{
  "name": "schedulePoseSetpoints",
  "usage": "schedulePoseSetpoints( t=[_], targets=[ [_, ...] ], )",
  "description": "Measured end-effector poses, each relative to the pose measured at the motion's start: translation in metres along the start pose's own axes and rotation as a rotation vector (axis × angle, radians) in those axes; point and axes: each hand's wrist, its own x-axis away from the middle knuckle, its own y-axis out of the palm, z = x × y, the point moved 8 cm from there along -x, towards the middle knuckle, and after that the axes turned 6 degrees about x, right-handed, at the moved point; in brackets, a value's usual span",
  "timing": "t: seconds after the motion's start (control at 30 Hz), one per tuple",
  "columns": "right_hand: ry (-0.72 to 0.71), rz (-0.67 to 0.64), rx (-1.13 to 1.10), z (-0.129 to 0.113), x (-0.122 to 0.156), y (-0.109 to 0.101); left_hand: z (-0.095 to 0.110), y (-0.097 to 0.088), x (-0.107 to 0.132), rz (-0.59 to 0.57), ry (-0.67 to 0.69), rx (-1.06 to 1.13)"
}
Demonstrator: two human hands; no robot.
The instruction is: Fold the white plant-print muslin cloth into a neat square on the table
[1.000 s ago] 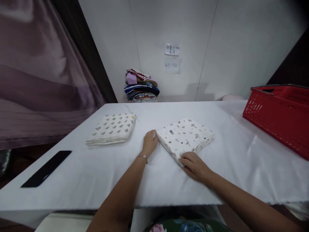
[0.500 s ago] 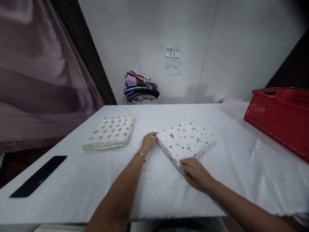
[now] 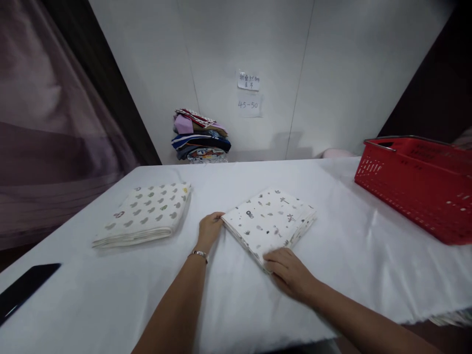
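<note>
A folded white cloth with small dark prints (image 3: 271, 221) lies on the white table (image 3: 228, 290), turned at an angle. My left hand (image 3: 209, 229) grips its left corner, fingers curled round the edge. At the near corner my right hand (image 3: 289, 271) rests on the cloth, fingers bent and pinching the edge. A second folded cloth with grey and coloured heart prints (image 3: 145, 213) lies further left, untouched.
A red plastic basket (image 3: 416, 184) stands at the table's right. A black flat device (image 3: 22, 290) lies at the near left edge. Behind the table a stack of folded coloured fabrics (image 3: 199, 135) sits against the white wall, under two paper notes (image 3: 249, 93). Purple curtain on the left.
The view has shifted right and down, so everything sits further left in frame. Both hands stay on the same corners of the printed cloth, which has hardly moved.
</note>
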Motion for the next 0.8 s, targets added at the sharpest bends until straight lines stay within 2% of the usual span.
schedulePoseSetpoints(
  t=[0.1, 0.17, 0.23, 0.3, 0.37, 0.47, 0.53, 0.6, 0.7, 0.8],
  targets=[
    [0.019, -0.012, -0.007, 0.0, -0.001, 0.0, -0.003, 0.001, 0.0, -0.058, -0.061, 0.003],
    [0.032, -0.014, -0.004, 0.001, -0.001, 0.0, 0.005, -0.001, 0.002, -0.069, -0.051, -0.017],
    [0.028, -0.005, 0.005, 0.001, 0.0, 0.0, 0.026, -0.003, 0.007, -0.034, 0.056, -0.067],
    [0.021, -0.008, 0.023, 0.001, 0.0, 0.001, 0.058, 0.002, 0.02, 0.005, 0.26, -0.139],
    [0.024, -0.032, 0.047, 0.003, -0.001, 0.004, 0.09, 0.022, 0.042, -0.05, 0.475, -0.188],
    [0.027, -0.062, 0.079, 0.002, -0.002, 0.005, 0.115, 0.067, 0.08, -0.274, 0.655, -0.27],
    [0.013, -0.071, 0.081, -0.001, -0.001, 0.003, 0.117, 0.087, 0.097, -0.366, 0.69, -0.337],
    [-0.001, -0.073, 0.072, -0.005, 0.002, -0.001, 0.114, 0.097, 0.105, -0.402, 0.694, -0.388],
    [-0.025, -0.072, 0.037, -0.007, 0.005, -0.011, 0.11, 0.098, 0.107, -0.414, 0.709, -0.417],
    [-0.004, -0.037, 0.003, 0.007, -0.004, -0.024, 0.109, 0.096, 0.106, -0.412, 0.718, -0.422]
  ],
)
